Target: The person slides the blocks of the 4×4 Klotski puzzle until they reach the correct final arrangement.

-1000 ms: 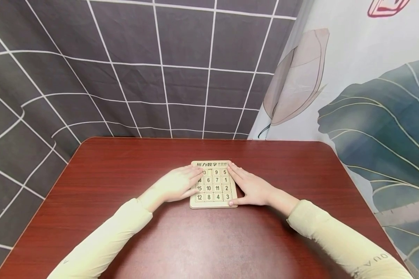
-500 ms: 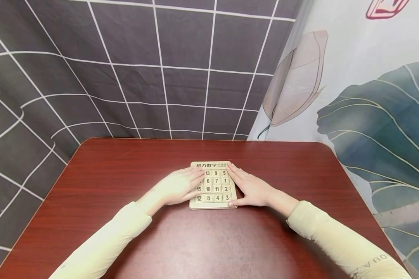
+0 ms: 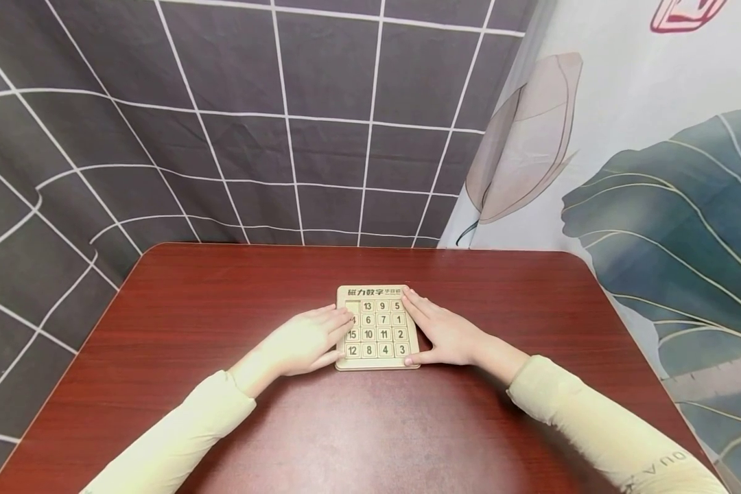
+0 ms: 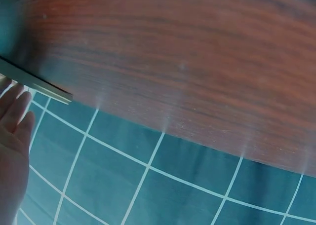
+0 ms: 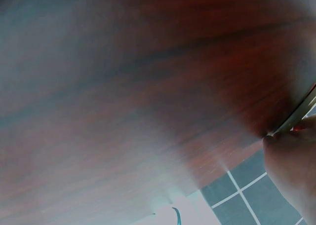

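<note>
A pale wooden number slide puzzle [image 3: 377, 365] lies flat on the table, with dark Chinese lettering along its top. The vacant slot [image 3: 353, 305] is at the upper left of the grid, beside the 13 tile [image 3: 367, 307]. My left hand [image 3: 302, 342] lies at the puzzle's left side with straight fingers, the tips partly covering the 14 tile. My right hand [image 3: 447, 335] braces the right side, fingers extended to the top corner and thumb on the bottom one. Each wrist view catches only a hand and the puzzle's thin edge [image 4: 39, 84].
The puzzle sits on a glossy red-brown wooden table [image 3: 370, 432]. Behind it hangs a dark grey curtain [image 3: 321, 151] with a white grid. To the right is a pale curtain [image 3: 531, 192] printed with large leaves.
The 13 tile has slid right from the top-left corner into the second column, leaving the corner vacant. My left hand then drew back slightly left and nearer me. My right hand stayed put.
</note>
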### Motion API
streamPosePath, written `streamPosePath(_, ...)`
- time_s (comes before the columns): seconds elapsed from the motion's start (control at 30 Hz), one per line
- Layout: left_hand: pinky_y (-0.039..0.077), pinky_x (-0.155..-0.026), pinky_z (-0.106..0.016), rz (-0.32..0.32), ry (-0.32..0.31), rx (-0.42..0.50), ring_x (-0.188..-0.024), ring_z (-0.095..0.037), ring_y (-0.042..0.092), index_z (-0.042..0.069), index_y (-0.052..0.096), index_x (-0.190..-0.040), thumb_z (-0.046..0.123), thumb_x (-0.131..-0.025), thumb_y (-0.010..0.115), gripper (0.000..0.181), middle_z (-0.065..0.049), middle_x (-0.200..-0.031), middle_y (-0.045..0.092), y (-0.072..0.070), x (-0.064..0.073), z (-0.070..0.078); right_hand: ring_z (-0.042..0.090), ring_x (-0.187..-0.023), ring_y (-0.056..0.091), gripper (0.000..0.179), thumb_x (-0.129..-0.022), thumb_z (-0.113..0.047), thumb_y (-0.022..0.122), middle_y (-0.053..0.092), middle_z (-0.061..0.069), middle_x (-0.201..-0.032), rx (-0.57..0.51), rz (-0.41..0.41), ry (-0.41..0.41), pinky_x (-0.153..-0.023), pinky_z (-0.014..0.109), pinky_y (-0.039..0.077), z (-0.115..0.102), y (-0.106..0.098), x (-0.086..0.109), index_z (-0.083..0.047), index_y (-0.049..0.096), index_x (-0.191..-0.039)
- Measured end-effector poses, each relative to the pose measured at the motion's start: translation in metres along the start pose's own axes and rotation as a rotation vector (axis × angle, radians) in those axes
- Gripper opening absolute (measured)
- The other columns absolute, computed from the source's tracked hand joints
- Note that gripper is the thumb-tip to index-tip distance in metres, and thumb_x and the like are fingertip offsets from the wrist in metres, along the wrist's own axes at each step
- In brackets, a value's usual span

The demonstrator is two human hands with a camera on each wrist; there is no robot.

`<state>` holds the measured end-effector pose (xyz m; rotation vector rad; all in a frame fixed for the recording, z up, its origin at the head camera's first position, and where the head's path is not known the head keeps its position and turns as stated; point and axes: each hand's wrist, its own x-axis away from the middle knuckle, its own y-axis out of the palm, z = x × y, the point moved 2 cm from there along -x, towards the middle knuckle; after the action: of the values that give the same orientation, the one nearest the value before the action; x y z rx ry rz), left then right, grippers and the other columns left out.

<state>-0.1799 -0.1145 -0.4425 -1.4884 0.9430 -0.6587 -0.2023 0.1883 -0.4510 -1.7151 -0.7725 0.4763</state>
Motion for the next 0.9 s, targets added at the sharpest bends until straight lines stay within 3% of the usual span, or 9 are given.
streamPosePath(0.33, 0.044, -0.126, -0.042, 0.014, -0.018, 0.018, -0.144, -0.029, 0.059, -0.001, 0.063, -0.144, 0.041, -0.104, 0.061, 0.058, -0.017, -0.151, 0.063, 0.006, -0.008, -0.011, 0.037, -0.165, 0.020, 0.117, -0.090, -0.063, 0.075, 0.009, 0.020, -0.179, -0.001, 0.000, -0.005, -0.133, 0.053, 0.029, -0.001, -0.001, 0.000, 0.006, 0.019, -0.167)
streamPosePath(0.57, 0.042, -0.127, -0.043, -0.019, -0.044, 0.048, -0.146, -0.030, 0.057, -0.002, 0.061, -0.145, 0.042, -0.105, 0.060, 0.060, -0.017, -0.153, 0.061, 0.005, -0.013, -0.017, 0.037, -0.165, 0.021, 0.117, -0.090, -0.063, 0.075, 0.010, 0.020, -0.179, -0.001, 0.004, -0.003, -0.133, 0.053, 0.029, 0.000, 0.000, 0.000, 0.006, 0.020, -0.167)
streamPosePath(0.9, 0.044, -0.126, -0.042, 0.028, 0.007, 0.017, -0.143, -0.029, 0.060, -0.001, 0.062, -0.144, 0.039, -0.104, 0.063, 0.057, -0.017, -0.150, 0.064, -0.005, -0.001, -0.005, 0.036, -0.165, 0.020, 0.117, -0.090, -0.064, 0.074, 0.009, 0.020, -0.179, 0.000, 0.007, -0.001, -0.133, 0.053, 0.029, 0.001, 0.001, -0.001, 0.005, 0.019, -0.167)
